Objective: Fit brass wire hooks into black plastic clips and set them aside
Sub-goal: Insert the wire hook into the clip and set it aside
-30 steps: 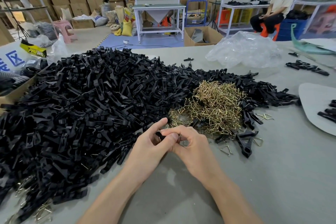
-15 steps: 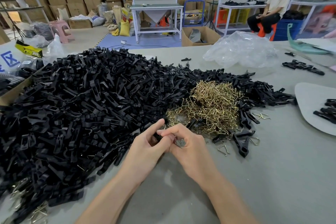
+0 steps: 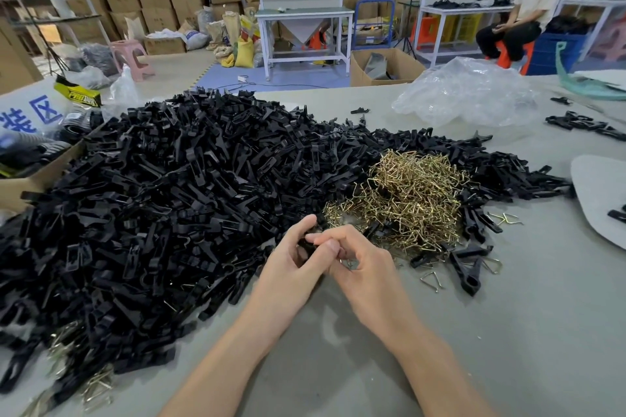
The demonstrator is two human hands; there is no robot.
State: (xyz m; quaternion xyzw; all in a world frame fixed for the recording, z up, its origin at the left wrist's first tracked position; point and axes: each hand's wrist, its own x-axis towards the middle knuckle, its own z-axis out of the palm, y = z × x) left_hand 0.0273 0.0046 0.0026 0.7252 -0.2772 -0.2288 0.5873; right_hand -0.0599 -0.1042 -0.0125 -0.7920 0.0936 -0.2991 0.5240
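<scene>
Your left hand (image 3: 291, 257) curls round a black clip (image 3: 306, 242), thumb laid over its top, just in front of the big pile of clips (image 3: 169, 196); your right hand (image 3: 366, 267) pinches a brass hook (image 3: 343, 261) against that clip. Only a glint of wire shows under the curled fingers, so I cannot tell how far it is seated.

Judging by this, you are mid-fit; keep the clip braced in the left hand and let the right do the work; squeeze the wire's two legs together so the ends likely spring into place, and push straight, since a twist would probably bend it.

The clips are matte, hard moulded plastic, long and flat with slots, and they lie jumbled; the hooks in the heap (image 3: 406, 200) are thin, shiny wire bent into open triangles, and they tangle, so draw the next one out gently; a loose hook (image 3: 430, 279) on the grey, dull table (image 3: 508, 332) would be easier to take.
</scene>
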